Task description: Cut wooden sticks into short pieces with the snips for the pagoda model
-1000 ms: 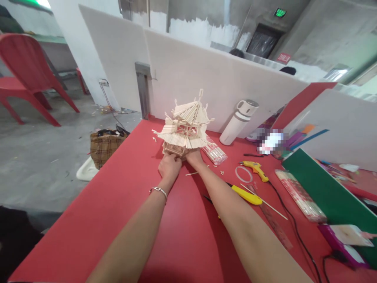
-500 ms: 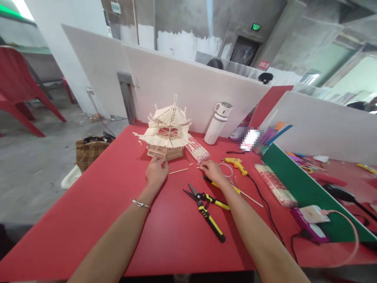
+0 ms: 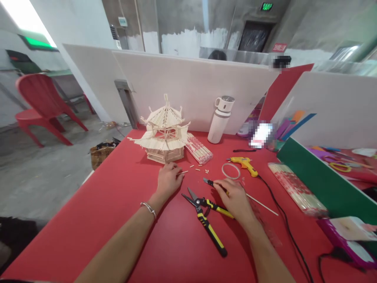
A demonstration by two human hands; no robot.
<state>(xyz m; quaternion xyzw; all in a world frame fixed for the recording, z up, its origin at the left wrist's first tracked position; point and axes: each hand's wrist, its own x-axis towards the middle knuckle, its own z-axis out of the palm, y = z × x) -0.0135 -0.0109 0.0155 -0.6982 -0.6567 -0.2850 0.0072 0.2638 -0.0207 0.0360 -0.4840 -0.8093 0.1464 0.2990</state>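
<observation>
Left hand (image 3: 169, 180) pinches a stick (image 3: 184, 172) near the model (image 3: 165, 135); right hand (image 3: 233, 193) grips a knife (image 3: 210, 182) by the shears (image 3: 212, 233).

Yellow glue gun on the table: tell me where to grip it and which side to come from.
Best take the glue gun by its handle, from above and the near right. It lies flat, with the handle slanting toward that side and the nozzle pointing left, clear of the grip. Mind the cord leaving the handle's end.
</observation>
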